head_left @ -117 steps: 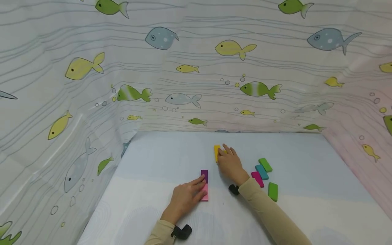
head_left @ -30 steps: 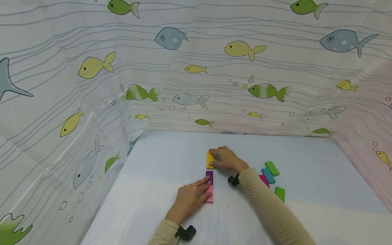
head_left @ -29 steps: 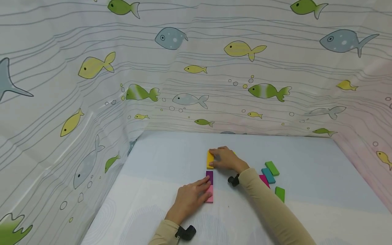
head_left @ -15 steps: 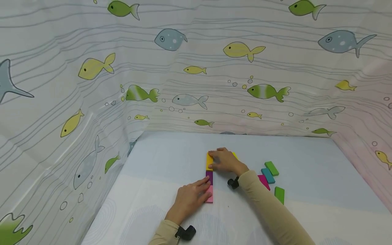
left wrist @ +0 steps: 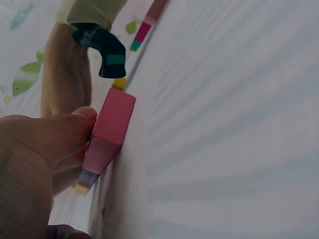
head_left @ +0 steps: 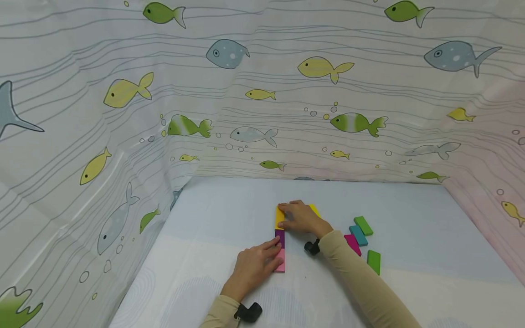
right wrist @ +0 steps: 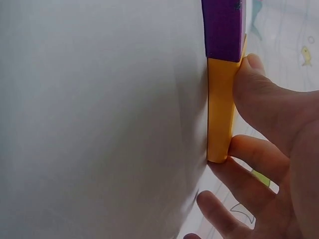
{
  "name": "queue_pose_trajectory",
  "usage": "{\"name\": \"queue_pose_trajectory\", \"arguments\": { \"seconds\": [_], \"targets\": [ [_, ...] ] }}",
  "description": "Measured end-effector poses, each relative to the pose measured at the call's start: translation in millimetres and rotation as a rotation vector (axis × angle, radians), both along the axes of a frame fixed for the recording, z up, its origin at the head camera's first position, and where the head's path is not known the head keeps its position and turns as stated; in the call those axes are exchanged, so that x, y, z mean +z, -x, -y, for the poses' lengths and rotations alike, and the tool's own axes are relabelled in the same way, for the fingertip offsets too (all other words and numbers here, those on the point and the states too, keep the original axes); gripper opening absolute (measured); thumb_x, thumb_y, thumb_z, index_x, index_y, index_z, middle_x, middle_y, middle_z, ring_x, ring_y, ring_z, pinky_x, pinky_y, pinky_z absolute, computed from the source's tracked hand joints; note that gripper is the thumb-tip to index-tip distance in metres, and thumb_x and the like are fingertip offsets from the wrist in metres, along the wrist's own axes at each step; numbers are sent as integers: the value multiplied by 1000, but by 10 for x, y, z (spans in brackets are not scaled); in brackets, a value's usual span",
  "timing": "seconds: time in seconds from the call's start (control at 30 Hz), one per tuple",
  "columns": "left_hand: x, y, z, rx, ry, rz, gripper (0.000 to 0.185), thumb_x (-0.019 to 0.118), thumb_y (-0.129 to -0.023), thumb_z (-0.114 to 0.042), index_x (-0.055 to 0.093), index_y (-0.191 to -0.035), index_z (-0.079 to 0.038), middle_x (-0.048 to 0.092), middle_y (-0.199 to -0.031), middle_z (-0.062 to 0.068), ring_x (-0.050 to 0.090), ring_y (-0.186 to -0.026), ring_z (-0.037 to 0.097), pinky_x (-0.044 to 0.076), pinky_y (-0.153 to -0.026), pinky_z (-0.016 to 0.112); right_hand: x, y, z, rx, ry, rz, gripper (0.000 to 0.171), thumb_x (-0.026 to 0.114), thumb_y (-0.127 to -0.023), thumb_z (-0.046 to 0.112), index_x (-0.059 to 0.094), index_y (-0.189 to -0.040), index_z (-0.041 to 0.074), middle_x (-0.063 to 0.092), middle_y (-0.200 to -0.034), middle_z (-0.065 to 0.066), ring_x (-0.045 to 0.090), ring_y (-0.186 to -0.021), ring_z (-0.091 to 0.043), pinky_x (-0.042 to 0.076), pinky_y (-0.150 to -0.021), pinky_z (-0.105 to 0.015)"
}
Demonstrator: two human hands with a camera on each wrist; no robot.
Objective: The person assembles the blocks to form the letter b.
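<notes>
**Two hands on a three-block row**

Pinched between thumb and fingers of the right hand (head_left: 301,217), the yellow block (head_left: 279,217) lies flat on the table (head_left: 213,218), just right of the frame's centre in the head view. Its near end touches the purple block (head_left: 280,237), and the right wrist view shows the two end to end, with fingers (right wrist: 259,107) along the yellow block's side and one curled at its far end. Below the purple block comes the pink block (head_left: 280,265), so the three form one straight row running up the frame.

Resting at the lower end of that row, the left hand (head_left: 254,266) has its fingers against the pink block's side; in the left wrist view the thumb (left wrist: 60,134) presses that side, fingers fairly straight.

Right of the row, partly behind the right sleeve (head_left: 361,282), lie four loose blocks close together: a green block (head_left: 363,225), a teal block (head_left: 358,235), a magenta block (head_left: 352,244) and a second green block (head_left: 373,262). Fish-patterned cloth (head_left: 123,114) rises behind and to both sides.
</notes>
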State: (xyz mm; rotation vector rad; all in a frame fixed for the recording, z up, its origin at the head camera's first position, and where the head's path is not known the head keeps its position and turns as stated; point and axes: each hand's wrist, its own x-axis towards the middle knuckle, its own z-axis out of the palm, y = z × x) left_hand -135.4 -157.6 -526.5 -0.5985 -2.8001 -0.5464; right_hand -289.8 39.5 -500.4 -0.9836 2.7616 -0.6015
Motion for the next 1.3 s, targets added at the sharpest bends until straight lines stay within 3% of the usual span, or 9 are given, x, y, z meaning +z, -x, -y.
{"name": "queue_pose_trajectory", "arguments": {
  "seconds": [0.47, 1.07, 1.3],
  "targets": [
    [24, 22, 3, 5, 4, 10, 40, 72, -100, -42, 76, -134, -22, 65, -150, -10, 77, -113, 27, 60, -70, 39, -25, 36, -16, 37, 31, 14, 69, 72, -101, 40, 50, -158, 7, 51, -163, -11, 45, -153, -36, 33, -126, -53],
    [-8, 23, 8, 5, -7, 0, 40, 74, -98, -42, 77, -133, -23, 66, -148, -10, 78, -108, 27, 58, -64, 34, -99, 10, -25, 34, 49, 34, 71, 68, -103, 41, 45, -161, 8, 46, -167, -11, 41, -155, -37, 31, -127, -57],
    [-13, 6, 3, -1, -17, -17, 39, 75, -98, -41, 77, -132, -21, 68, -146, -9, 78, -107, 28, 59, -67, 37, -171, 4, -46, 38, 88, 20, 70, 68, -104, 40, 46, -160, 6, 47, -166, -13, 41, -154, -40, 31, -126, -60]
  ]
}}
